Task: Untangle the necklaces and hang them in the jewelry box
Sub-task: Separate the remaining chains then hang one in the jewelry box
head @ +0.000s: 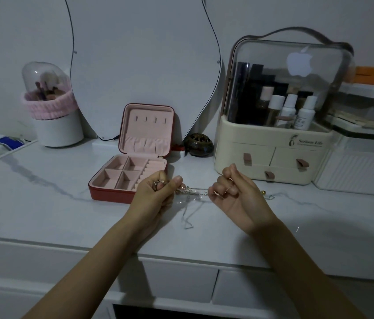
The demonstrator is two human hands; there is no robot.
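A red jewelry box (110, 192) with pink lining stands open on the marble tabletop, its lid upright with small hooks (150, 119) and a gathered pocket. In front of it, both hands hold thin tangled necklaces (191, 192) stretched between them above the table. My left hand (156, 194) grips a bunched part of chain in curled fingers, thumb toward the right. My right hand (234, 192) pinches the other end, chain looped over its fingers. Loose silver strands (188, 217) hang down to the tabletop. A short piece of chain with a gold bead (263, 192) lies right of my right hand.
A cream cosmetics organizer (273, 157) with a clear dome stands at the back right. A dark round jar (198, 143) sits beside the box. A brush holder with a pink band (53, 116) is at the back left. A mirror (144, 54) leans on the wall. Drawers (176, 284) lie below the table edge.
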